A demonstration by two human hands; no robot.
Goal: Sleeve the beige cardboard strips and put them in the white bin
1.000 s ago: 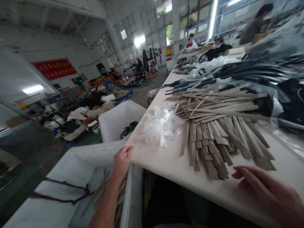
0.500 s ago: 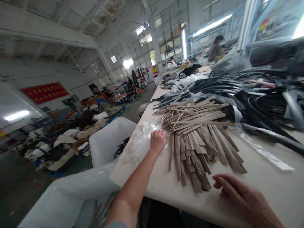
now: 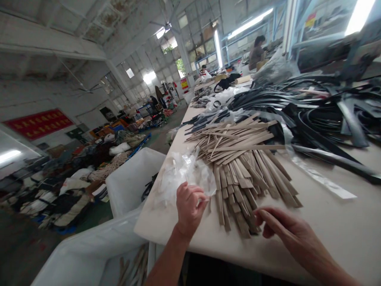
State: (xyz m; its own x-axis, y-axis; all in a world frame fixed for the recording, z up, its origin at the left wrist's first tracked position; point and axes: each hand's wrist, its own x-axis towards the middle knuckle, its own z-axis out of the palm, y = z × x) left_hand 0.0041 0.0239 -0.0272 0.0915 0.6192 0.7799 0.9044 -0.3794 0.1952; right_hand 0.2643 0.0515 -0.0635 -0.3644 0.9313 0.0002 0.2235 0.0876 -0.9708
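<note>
My left hand (image 3: 190, 206) is closed, thumb and fingers pinched on the edge of a crumpled piece of clear plastic film (image 3: 190, 169) on the table. Just right of it lies a large pile of flat grey-brown strips (image 3: 238, 186), some fanned towards me and others crossing on top. My right hand (image 3: 282, 226) has its fingers curled and thumb pressed close, with nothing visible in it. Its fingertips are at the near right ends of the strips; whether they touch is hard to tell.
A pale table (image 3: 327, 230) carries black strips (image 3: 315, 115) in a tangled heap behind the pile. A narrow white strip (image 3: 327, 178) lies to the right. White bins (image 3: 127, 174) stand left of the table edge, the nearer holding strips. A person (image 3: 256, 51) sits further back.
My left hand has come back towards me, and the plastic film is drawn out towards its fingers. My right hand has moved slightly left, closer to the strip ends. The view has shifted a little.
</note>
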